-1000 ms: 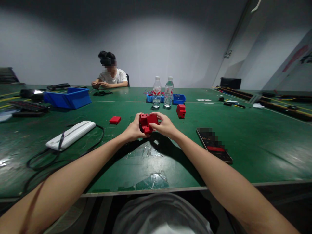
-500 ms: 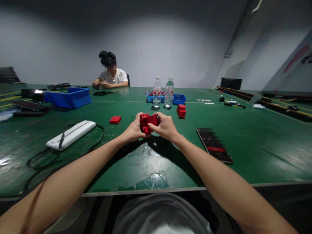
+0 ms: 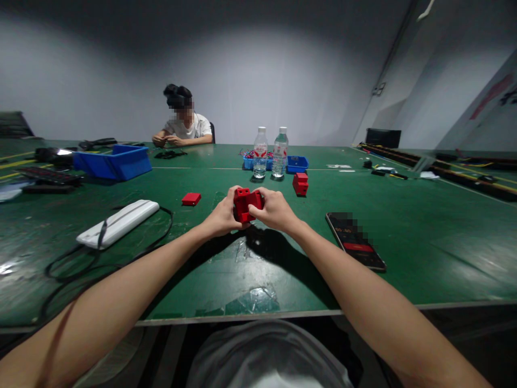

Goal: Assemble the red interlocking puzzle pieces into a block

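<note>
My left hand [image 3: 221, 216] is closed around a red plastic housing [image 3: 243, 208], which has small holes along its top and a hollow facing me. My right hand [image 3: 275, 209] grips a flatter red plastic piece [image 3: 257, 199], tilted at the right side of the housing. Whether the two parts touch I cannot tell, as fingers cover their edges. Both hands are just above the green table [image 3: 299, 302]. A flat red square block [image 3: 191, 199] lies left of my hands, and a red stepped block with holes [image 3: 300, 184] stands behind them to the right.
Two water bottles [image 3: 260, 153] stand before small blue bins [image 3: 298, 164]. At left are a large blue bin [image 3: 117, 163] and a white power bank [image 3: 119, 223] with a black cable. A phone [image 3: 355, 242] lies right. Across the table sits a person [image 3: 188, 126] wearing a headset.
The right-hand piece has shifted slightly right and turned away from the housing, so more of the hollow shows. The housing has tilted a little. Nothing else has visibly moved.
</note>
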### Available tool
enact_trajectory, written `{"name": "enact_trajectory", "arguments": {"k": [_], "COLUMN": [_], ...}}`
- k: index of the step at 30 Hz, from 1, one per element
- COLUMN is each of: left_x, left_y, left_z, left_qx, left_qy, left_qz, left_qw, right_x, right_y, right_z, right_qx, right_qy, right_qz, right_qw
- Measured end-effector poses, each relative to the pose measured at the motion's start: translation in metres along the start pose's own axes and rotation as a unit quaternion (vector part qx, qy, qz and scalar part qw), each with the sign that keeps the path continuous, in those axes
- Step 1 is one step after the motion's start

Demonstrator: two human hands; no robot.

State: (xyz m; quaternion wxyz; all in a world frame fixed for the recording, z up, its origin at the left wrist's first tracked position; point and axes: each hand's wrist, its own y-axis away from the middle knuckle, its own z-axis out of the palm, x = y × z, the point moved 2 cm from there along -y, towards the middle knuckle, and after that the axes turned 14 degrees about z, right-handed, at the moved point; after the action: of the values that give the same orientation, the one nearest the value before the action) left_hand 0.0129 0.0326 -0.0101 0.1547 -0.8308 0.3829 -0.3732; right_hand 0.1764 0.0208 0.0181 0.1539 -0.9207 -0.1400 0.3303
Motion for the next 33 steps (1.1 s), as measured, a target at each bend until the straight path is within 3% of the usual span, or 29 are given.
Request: {"name": "enact_trajectory", "arguments": {"k": [6, 14, 19, 26, 33], "left_x": [-0.003, -0.002, -0.004, -0.009, -0.006], "left_y": [0.001, 0.001, 0.001, 0.001, -0.001], "left_z": [0.002, 0.001, 0.001, 0.002, 0.0], "left_qx": [0.008, 0.0, -0.007, -0.017, -0.028], "left_qy": [-0.031, -0.021, 0.016, 0.049, 0.055], "left_qz": [0.015, -0.009, -0.018, -0.018, -0.02], "left_qw": [0.999, 1.0, 1.0, 0.999, 0.998], "right_x": [-0.004, 0.006, 0.017, 0.015, 0.02], "right_y": [0.005, 0.0, -0.008, -0.01, -0.012], "right_z": [0.004, 0.009, 0.017, 0.015, 0.018], "right_qx": [0.004, -0.033, -0.174, -0.196, -0.221], "right_qy": [0.095, -0.074, -0.26, -0.331, -0.447], "right_qz": [0.011, 0.022, 0.11, 0.144, 0.221], "right_qw": [0.995, 0.996, 0.943, 0.912, 0.838]}}
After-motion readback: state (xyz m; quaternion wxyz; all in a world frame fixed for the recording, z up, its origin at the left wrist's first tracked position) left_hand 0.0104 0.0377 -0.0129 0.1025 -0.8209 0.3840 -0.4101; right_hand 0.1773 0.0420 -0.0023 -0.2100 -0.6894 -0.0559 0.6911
